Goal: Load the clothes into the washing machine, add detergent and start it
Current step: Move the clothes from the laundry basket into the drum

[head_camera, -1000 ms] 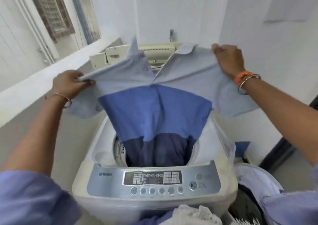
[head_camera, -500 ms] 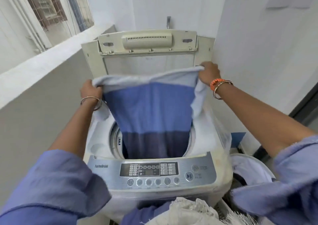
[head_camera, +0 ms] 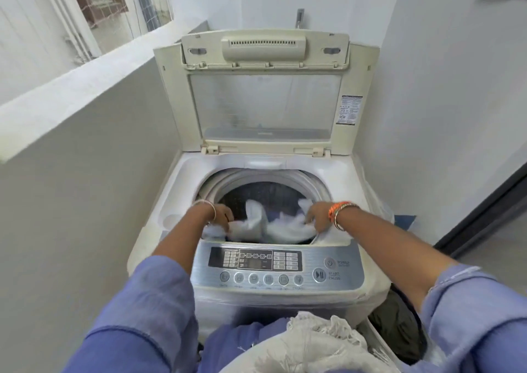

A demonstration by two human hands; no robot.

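Down at the drum's front edge, my left hand (head_camera: pixel 221 215) sits at about 8 o'clock of the opening, fingers curled into a bunch of the shirt (head_camera: pixel 265 224) so I can push that side under the rim. My right hand (head_camera: pixel 316 218) is at about 4 o'clock, fingers bent down into the other end of the same pale cloth; the motion blur makes it hard to say how tight that hold is, but it looks like a grip rather than a flat press. I keep both hands low and apart, I think, so the shirt goes in spread out and doesn't ball up in one spot.

Most of the shirt now lies inside the drum (head_camera: pixel 265 193), pale folds on top with a bit of blue showing at 2 o'clock beside my right hand. One edge near my right wrist seems to lie over the rim and will need tucking in.

At 12 o'clock the lid (head_camera: pixel 265 87) stands upright against the wall, out of my way. At 6 o'clock, just below my wrists, is the panel (head_camera: pixel 273 267), its start button (head_camera: pixel 318 274) toward the right, untouched. Closer to me, more clothes (head_camera: pixel 310 344) wait in a heap, and a basket (head_camera: pixel 399 330) at 5 o'clock holds dark things. So loading is only partly done; I see no detergent anywhere.
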